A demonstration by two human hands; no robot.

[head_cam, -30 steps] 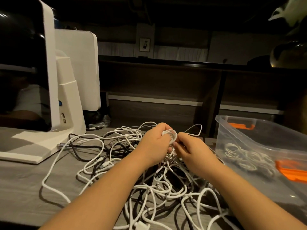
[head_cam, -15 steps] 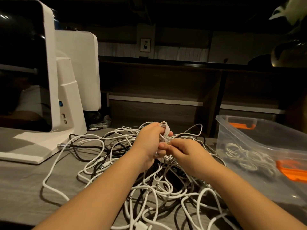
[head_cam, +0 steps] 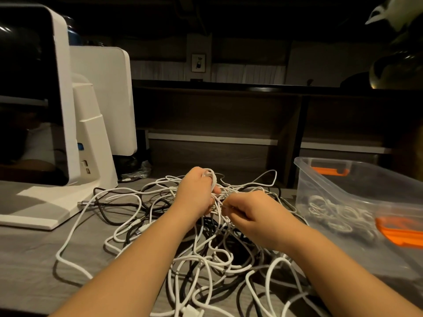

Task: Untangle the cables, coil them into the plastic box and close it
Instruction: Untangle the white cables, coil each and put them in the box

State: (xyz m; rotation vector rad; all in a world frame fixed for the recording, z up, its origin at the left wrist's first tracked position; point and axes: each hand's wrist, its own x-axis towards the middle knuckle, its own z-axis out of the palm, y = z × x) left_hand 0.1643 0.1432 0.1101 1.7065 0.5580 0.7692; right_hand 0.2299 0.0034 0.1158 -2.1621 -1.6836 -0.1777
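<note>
1. Cables lie in a loose tangle, white and black strands mixed, on the grey table right in front of you, between the white monitor stand on your left and the plastic box on your right.
2. Your left hand is curled around a small white coil of cable, with loops wrapped over the fingers at the top of the fist.
3. Your right hand sits just beside the left, its fingers bent and pinching a white strand that runs across to the coil.
4. Both hands hover above the far middle of the tangle, and several strands rise from the pile up to them.
5. Your plastic box is clear, stands open on the table near your right forearm, and holds a few white coiled cables on its bottom.
6. Orange latches show at the far end of the box and at its near right side.
7. A white monitor with a dark screen stands on its stand at your left, with a second white panel behind it.
8. One black cable with a metal plug lies near the foot of the stand.
</note>
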